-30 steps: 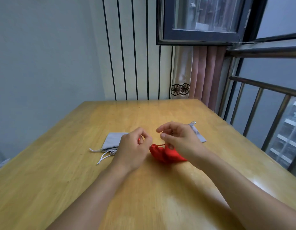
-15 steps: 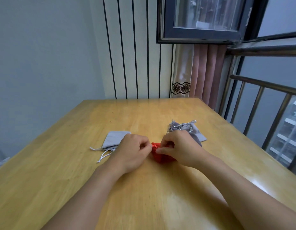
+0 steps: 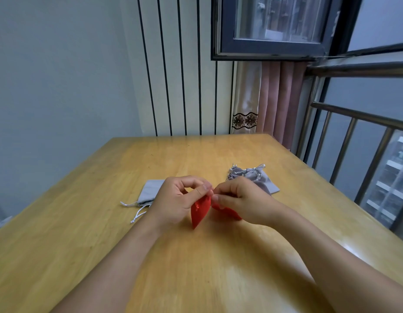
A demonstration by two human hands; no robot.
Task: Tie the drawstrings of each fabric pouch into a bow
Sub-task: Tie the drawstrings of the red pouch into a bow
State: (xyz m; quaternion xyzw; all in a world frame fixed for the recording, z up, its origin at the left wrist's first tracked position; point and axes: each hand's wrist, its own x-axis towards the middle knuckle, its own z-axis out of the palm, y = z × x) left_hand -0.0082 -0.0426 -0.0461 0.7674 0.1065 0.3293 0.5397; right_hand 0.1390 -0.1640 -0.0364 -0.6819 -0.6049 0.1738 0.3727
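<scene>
A red fabric pouch [image 3: 199,213] stands lifted off the wooden table [image 3: 196,267] between my hands. My left hand [image 3: 180,199] pinches its top between thumb and forefinger. My right hand [image 3: 241,199] pinches at the same spot from the right, fingertips nearly touching the left ones; the red strings are mostly hidden by fingers. A flat grey pouch [image 3: 149,192] with loose white drawstrings [image 3: 137,211] lies to the left behind my left hand. Another grey pouch [image 3: 257,178], gathered at its top, lies behind my right hand.
The table runs to a striped wall at the back. A curtain [image 3: 270,98] hangs at the far right corner. A metal railing [image 3: 354,136] and window stand along the table's right side.
Both hands rose from the table, lifting the red pouch so it hangs upright. The fingertips now meet above it instead of pressing on it.
</scene>
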